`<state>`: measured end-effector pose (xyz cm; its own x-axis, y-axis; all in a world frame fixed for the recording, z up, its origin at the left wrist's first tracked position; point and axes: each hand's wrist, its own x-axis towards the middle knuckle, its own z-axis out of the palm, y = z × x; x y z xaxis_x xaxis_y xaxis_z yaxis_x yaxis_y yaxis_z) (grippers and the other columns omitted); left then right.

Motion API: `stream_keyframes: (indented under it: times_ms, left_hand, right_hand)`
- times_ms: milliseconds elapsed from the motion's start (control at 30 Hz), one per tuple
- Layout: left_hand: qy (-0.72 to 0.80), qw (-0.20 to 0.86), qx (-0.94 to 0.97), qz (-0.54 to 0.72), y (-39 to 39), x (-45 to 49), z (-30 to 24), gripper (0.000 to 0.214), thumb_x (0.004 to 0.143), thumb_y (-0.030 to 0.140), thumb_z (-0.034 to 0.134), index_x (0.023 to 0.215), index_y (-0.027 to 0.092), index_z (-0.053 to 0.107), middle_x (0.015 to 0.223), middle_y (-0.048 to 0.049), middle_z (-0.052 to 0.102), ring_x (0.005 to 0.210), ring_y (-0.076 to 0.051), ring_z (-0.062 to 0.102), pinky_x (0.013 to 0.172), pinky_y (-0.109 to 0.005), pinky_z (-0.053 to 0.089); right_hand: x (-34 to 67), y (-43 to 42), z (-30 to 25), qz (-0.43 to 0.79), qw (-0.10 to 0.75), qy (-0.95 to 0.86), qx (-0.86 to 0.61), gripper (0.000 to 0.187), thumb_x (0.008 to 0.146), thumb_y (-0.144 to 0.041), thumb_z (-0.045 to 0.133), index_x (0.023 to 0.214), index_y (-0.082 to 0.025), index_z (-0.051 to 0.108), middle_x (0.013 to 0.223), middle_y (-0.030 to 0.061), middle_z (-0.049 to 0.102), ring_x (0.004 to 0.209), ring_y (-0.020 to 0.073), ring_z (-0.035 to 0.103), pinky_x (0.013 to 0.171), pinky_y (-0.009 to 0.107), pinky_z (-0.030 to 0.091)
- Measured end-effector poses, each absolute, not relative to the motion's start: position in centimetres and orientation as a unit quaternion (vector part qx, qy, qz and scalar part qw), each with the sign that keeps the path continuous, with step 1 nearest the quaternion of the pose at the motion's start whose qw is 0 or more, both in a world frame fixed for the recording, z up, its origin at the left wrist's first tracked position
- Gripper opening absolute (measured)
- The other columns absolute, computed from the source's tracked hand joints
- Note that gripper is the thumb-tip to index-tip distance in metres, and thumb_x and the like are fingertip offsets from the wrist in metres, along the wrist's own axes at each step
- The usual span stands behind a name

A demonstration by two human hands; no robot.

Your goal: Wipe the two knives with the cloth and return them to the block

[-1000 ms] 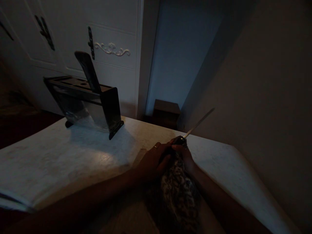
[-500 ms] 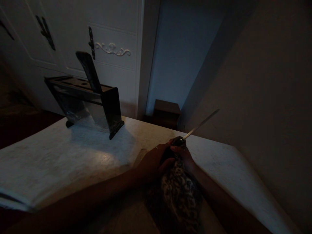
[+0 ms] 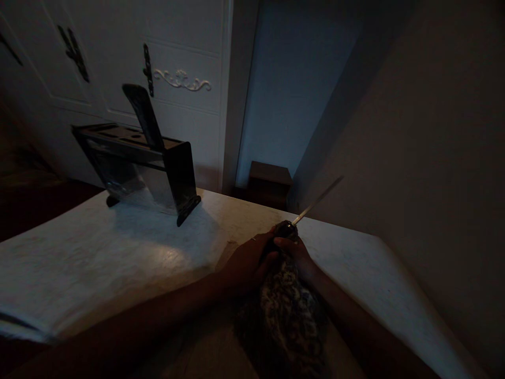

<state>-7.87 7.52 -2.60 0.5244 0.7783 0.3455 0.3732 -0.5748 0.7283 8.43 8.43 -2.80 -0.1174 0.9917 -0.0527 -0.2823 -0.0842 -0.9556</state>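
In the dim light a knife (image 3: 317, 201) points up and to the right, its thin blade clear of my fingers. Its dark handle (image 3: 284, 228) sits between my two hands, which are pressed together. My left hand (image 3: 248, 260) is closed round the handle from the left. From the right, my right hand (image 3: 300, 257) is closed on a dark-and-light patterned cloth (image 3: 290, 310) against the handle, its thumb across the front. The cloth hangs down between my forearms. Shadow hides most fingertips.
A black knife block (image 3: 179, 179) with clear sides stands on the pale tabletop (image 3: 158, 258) at left, one black-handled knife (image 3: 144, 116) in it. Behind are white cabinet doors (image 3: 185, 121) and a small brown box-like piece (image 3: 270, 176). A wall (image 3: 426, 147) rises at right.
The knife has shifted slightly left and its blade tip sits lower and further left, somewhat blurred. My hands keep their hold with only a small movement.
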Motion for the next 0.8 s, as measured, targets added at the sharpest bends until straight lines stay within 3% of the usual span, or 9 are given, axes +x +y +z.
stream_keyframes:
  times_ms: [467, 633, 800]
  left_hand:
    - [0.356, 0.308, 0.816, 0.335, 7.41, -7.84, -2.46, 0.044, 0.095, 0.037, 0.041, 0.134, 0.015, 0.042, 0.128, -0.0131, 0.057, 0.115, -0.024, 0.055, 0.100, -0.041, 0.043]
    - [0.354, 0.303, 0.812, 0.351, 7.55, -7.87, -2.67, 0.040, 0.093, 0.033, 0.045, 0.129, 0.015, 0.046, 0.125, -0.0129, 0.058, 0.112, -0.023, 0.056, 0.098, -0.039, 0.045]
    - [0.362, 0.304, 0.803, 0.364, 7.75, -7.87, -2.80, 0.035, 0.091, 0.032, 0.049, 0.123, 0.017, 0.048, 0.123, -0.0113, 0.058, 0.112, -0.023, 0.055, 0.099, -0.040, 0.044]
  right_hand:
    - [8.63, 8.30, -2.77, 0.622, 0.506, -0.463, -0.378, 0.030, 0.070, -0.034, 0.072, 0.096, -0.022, 0.064, 0.084, 0.0016, 0.067, 0.079, 0.0219, 0.063, 0.073, 0.034, 0.050]
    - [8.59, 8.48, -2.97, 0.609, 0.521, -0.463, -0.379, 0.031, 0.067, -0.036, 0.075, 0.092, -0.021, 0.065, 0.084, 0.0018, 0.068, 0.079, 0.0220, 0.063, 0.075, 0.034, 0.050]
    - [8.56, 8.70, -3.03, 0.605, 0.532, -0.455, -0.380, 0.026, 0.076, -0.043, 0.071, 0.091, -0.022, 0.065, 0.083, 0.0015, 0.068, 0.082, 0.0213, 0.063, 0.076, 0.033, 0.050]
